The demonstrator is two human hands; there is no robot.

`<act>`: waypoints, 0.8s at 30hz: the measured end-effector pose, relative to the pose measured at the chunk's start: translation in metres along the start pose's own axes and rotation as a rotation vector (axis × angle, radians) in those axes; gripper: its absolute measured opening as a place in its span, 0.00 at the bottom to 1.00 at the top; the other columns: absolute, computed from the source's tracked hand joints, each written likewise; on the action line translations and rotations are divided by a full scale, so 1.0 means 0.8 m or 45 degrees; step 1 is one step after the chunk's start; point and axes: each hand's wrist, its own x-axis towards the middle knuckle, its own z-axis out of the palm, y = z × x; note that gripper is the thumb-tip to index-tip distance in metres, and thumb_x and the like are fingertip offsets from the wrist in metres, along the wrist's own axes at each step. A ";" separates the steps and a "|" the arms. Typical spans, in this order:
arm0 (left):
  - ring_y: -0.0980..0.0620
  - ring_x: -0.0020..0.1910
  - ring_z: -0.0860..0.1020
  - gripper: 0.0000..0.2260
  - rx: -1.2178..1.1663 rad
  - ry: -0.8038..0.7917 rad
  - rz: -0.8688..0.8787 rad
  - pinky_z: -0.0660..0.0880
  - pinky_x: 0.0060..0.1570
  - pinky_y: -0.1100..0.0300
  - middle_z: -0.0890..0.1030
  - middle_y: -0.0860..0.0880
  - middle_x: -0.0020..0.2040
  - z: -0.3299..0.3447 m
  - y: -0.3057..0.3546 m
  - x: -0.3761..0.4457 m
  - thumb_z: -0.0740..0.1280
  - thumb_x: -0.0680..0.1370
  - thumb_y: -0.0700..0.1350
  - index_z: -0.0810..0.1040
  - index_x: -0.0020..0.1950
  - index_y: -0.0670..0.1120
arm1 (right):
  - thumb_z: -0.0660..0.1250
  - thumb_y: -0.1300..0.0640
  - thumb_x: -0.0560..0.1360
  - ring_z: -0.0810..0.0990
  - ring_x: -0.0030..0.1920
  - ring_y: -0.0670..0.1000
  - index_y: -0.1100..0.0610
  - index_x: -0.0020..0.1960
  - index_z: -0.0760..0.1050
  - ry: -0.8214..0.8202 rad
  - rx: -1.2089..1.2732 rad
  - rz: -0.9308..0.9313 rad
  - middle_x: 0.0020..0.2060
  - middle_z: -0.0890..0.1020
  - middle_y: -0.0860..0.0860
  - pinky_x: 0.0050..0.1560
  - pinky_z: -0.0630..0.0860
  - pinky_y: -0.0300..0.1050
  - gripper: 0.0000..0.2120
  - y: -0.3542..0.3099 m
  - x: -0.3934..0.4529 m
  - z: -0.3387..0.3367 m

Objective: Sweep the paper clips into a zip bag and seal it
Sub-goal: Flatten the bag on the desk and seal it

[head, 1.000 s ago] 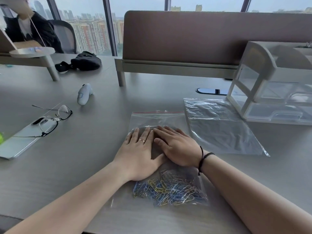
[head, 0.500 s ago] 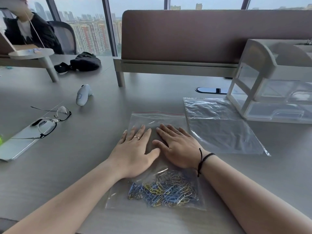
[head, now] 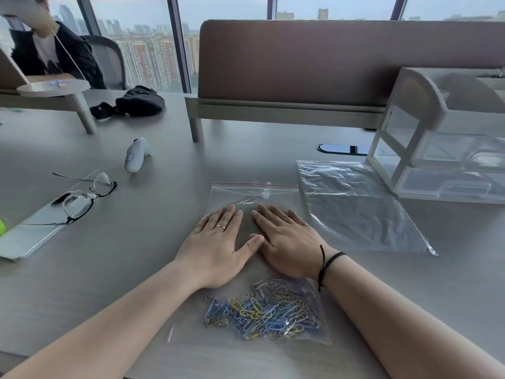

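A clear zip bag (head: 254, 194) with a red strip along its far edge lies flat on the grey desk in front of me. Several coloured paper clips (head: 262, 314) sit heaped inside its near end. My left hand (head: 218, 247) and my right hand (head: 287, 242) lie side by side on the bag's middle, palms down, fingers straight, pressing the plastic flat. The thumbs nearly touch. The fingertips stop short of the zip strip, which shows uncovered beyond them.
A second clear bag (head: 355, 212) lies to the right, beside a white drawer organiser (head: 442, 140). Glasses (head: 82, 198) rest on a phone (head: 30, 233) at the left, with a white controller (head: 135, 158) behind them. A brown divider (head: 328, 64) stands at the back.
Both hands have slid a little apart, so the right no longer overlaps the left; more of the clip heap shows near my wrists.
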 end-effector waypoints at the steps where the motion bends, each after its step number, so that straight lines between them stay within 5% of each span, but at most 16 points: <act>1: 0.55 0.80 0.39 0.47 -0.003 -0.001 -0.003 0.40 0.78 0.54 0.42 0.53 0.82 0.000 -0.002 -0.002 0.32 0.67 0.75 0.44 0.81 0.52 | 0.45 0.41 0.83 0.44 0.80 0.47 0.50 0.81 0.47 -0.001 -0.004 -0.002 0.81 0.48 0.47 0.79 0.41 0.50 0.29 -0.004 -0.001 0.000; 12: 0.57 0.80 0.41 0.45 -0.080 -0.042 0.007 0.42 0.79 0.51 0.44 0.57 0.82 -0.015 -0.003 0.006 0.38 0.68 0.77 0.46 0.81 0.57 | 0.44 0.43 0.83 0.45 0.80 0.47 0.50 0.81 0.47 -0.012 0.033 0.022 0.81 0.49 0.46 0.79 0.43 0.50 0.28 -0.005 -0.003 -0.005; 19: 0.54 0.80 0.42 0.42 -0.163 -0.029 0.001 0.42 0.79 0.51 0.45 0.54 0.82 -0.005 0.007 0.037 0.34 0.70 0.74 0.46 0.81 0.57 | 0.53 0.53 0.74 0.58 0.78 0.47 0.51 0.76 0.65 0.306 0.121 -0.014 0.78 0.64 0.50 0.78 0.50 0.47 0.29 -0.003 0.014 -0.020; 22: 0.53 0.80 0.42 0.34 -0.096 0.005 0.002 0.41 0.79 0.50 0.46 0.54 0.82 0.001 0.006 0.039 0.37 0.77 0.68 0.47 0.81 0.55 | 0.55 0.54 0.80 0.54 0.79 0.47 0.52 0.78 0.61 0.221 0.143 -0.018 0.79 0.60 0.50 0.78 0.48 0.47 0.26 -0.001 0.030 -0.016; 24: 0.52 0.81 0.43 0.41 -0.083 0.026 -0.004 0.41 0.79 0.49 0.47 0.54 0.82 0.003 0.007 0.038 0.33 0.72 0.72 0.47 0.81 0.55 | 0.51 0.47 0.83 0.49 0.80 0.48 0.52 0.80 0.53 0.101 0.130 0.024 0.81 0.54 0.50 0.79 0.46 0.48 0.27 0.001 0.035 -0.012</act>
